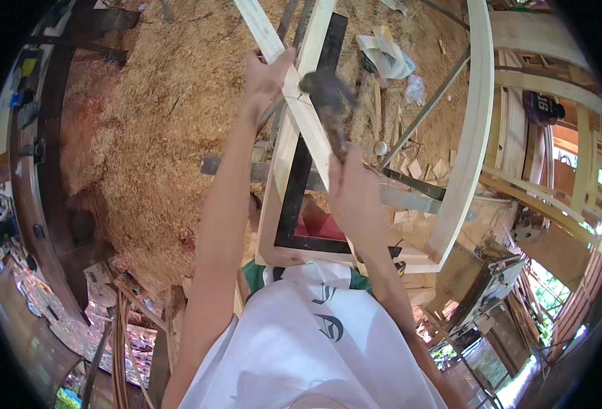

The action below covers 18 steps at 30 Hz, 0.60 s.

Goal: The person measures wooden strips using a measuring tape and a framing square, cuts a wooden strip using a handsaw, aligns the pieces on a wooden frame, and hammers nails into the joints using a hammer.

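My left hand (268, 76) is closed around a pale wooden strip (308, 123), its thumb lying along the wood. The strip crosses at a slant over the left beam of a large wooden frame (477, 102). In my right hand (357, 194) is a hammer, gripped by its handle. The dark hammer head (325, 92), blurred by motion, is above and just right of the crossing. A small thin dark mark, possibly a nail, shows on the strip there. Under the frame's left side runs a black rectangular border (294, 198).
Sawdust (151, 136) covers the ground at left. A crumpled plastic bag (386, 56) and wood scraps lie inside the frame. A metal bar (427, 105) slants beneath the frame's right beam. More timber (546, 88) stands at right, with a dark cap-like item (543, 108) beside it.
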Tool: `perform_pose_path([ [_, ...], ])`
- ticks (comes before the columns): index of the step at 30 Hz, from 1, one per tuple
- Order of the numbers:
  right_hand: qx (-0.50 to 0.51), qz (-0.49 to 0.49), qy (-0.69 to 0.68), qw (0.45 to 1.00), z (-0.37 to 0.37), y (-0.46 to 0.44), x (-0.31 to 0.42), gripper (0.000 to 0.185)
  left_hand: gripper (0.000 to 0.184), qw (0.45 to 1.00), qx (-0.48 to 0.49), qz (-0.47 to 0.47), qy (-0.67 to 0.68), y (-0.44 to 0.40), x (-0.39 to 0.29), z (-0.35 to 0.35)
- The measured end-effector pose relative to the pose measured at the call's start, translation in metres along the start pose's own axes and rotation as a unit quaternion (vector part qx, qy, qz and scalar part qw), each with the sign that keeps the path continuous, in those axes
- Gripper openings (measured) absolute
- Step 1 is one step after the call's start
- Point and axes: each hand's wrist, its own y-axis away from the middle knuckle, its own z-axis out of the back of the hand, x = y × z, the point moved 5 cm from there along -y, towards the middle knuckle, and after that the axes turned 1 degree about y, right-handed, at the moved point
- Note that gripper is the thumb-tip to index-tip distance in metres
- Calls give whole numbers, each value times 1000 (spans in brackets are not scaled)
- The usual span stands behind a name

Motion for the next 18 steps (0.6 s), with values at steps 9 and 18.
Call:
perform_pose_path([
  [9,-88,83,-211,970,50,34,32,27,70,993,48,-2,112,-12,16,-6],
  [18,-39,-7,-6,999,17,15,8,23,69,994,22,-35,102,-9,9,-2],
])
